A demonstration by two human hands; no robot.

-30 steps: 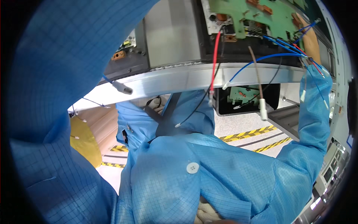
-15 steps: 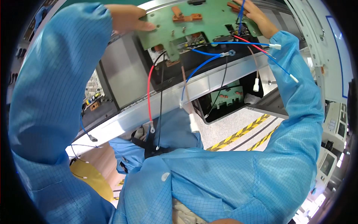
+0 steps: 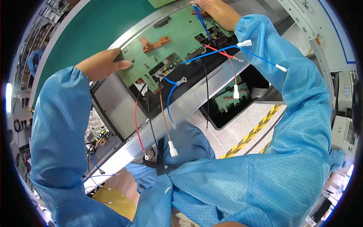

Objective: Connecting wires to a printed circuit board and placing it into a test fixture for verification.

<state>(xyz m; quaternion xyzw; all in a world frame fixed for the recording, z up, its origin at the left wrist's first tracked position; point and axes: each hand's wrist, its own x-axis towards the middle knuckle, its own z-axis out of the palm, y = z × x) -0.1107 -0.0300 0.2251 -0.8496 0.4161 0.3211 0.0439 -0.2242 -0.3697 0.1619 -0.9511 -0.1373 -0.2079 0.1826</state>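
Note:
A green board (image 3: pixel 138 56) with orange-brown blocks (image 3: pixel 154 44) lies tilted over a black tray (image 3: pixel 189 73). My left hand (image 3: pixel 104 65) grips its left end, thumb on top and the other fingers largely hidden at the edge. At the far right end, my right hand (image 3: pixel 219 14) is closed round the board's edge beside a bundle of blue wires (image 3: pixel 202 22); its fingertips are partly hidden. Loose leads hang from the board's near side: a red wire (image 3: pixel 137 125) with a ring terminal, a brown wire (image 3: pixel 165 119) with a white connector (image 3: pixel 172 149), and several blue and black ones.
A metal rail (image 3: pixel 181 104) runs along the near side of the tray. Below it, a second black tray (image 3: pixel 223 120) holds another green board (image 3: pixel 231 97). Circuit parts with loose wires (image 3: pixel 99 140) sit at left. Beyond the rail spreads a green bench top (image 3: pixel 87 36).
The board and both hands now appear farther left in the picture, and my left hand is lower. The hanging wires have swung, and more of the green bench top shows.

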